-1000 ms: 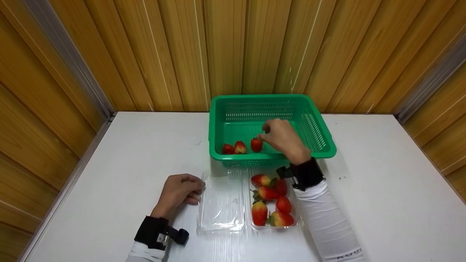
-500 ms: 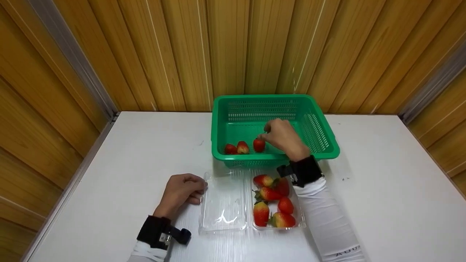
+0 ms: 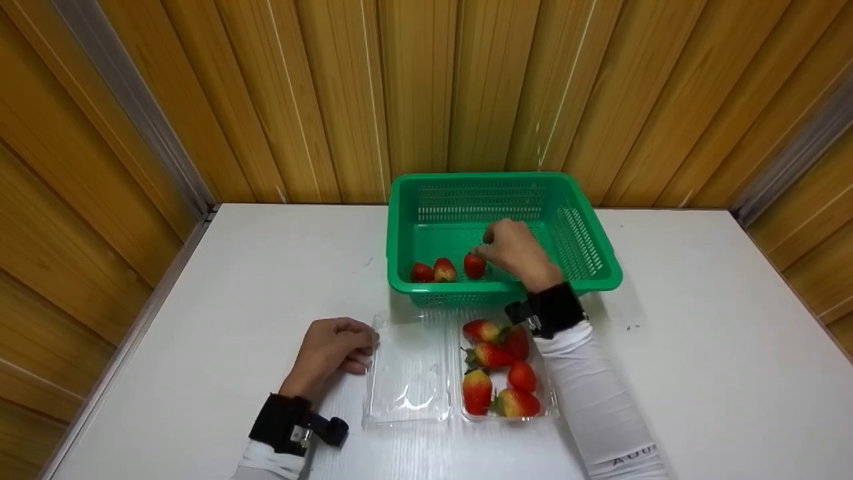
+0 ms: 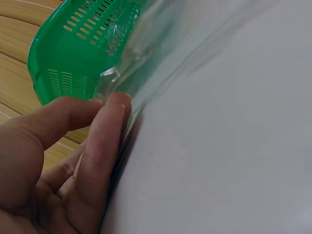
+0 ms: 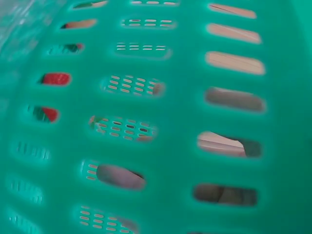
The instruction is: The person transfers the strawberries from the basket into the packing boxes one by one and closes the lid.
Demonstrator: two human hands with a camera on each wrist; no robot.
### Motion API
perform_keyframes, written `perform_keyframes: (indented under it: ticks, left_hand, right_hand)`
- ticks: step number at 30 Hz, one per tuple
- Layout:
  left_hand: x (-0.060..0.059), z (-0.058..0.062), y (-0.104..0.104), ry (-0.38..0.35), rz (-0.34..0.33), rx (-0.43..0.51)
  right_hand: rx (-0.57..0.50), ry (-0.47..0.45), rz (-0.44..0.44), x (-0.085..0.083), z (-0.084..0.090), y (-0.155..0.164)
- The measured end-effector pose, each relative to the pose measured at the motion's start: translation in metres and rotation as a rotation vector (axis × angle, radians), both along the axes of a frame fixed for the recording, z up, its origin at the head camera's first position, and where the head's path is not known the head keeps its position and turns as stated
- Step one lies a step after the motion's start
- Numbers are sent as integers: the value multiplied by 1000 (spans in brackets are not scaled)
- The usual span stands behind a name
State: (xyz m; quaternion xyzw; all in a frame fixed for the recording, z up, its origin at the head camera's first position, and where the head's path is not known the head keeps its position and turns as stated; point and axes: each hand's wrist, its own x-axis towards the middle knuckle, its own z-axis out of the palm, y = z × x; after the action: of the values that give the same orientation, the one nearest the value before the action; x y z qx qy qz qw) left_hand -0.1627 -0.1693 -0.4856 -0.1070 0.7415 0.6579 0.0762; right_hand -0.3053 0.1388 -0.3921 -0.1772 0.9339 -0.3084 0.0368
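My right hand (image 3: 516,250) reaches into the green plastic basket (image 3: 504,287) and pinches a strawberry (image 3: 474,267) near its top. Two other strawberries, one of them a pale-tipped strawberry (image 3: 444,270), lie to its left in the basket. In the right wrist view the slotted basket wall (image 5: 180,122) hides most of the hand. My left hand (image 3: 333,350) pinches the left edge of a clear plastic clamshell's lid (image 3: 408,373). Thumb and finger meet at that edge in the left wrist view, beside the clear plastic (image 4: 122,73). Several strawberries (image 3: 490,355) fill the clamshell's right half.
A white table (image 3: 166,347) bears everything. Wood-patterned panels (image 3: 300,100) rise behind it and at both sides. The basket stands near the back panel, just behind the clamshell. My right forearm (image 3: 600,400) passes over the tray's right side.
The head view has shifted slightly, moving the scene a little to the right. Both hands stay nearly where they were, the right still at the same strawberry.
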Motion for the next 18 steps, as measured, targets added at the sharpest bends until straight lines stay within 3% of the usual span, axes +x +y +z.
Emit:
perform_keyframes:
  ticks: [18]
  left_hand:
    - [0,0,6,20,11,-25]
  right_hand:
    - [76,0,60,-4,-14,-4]
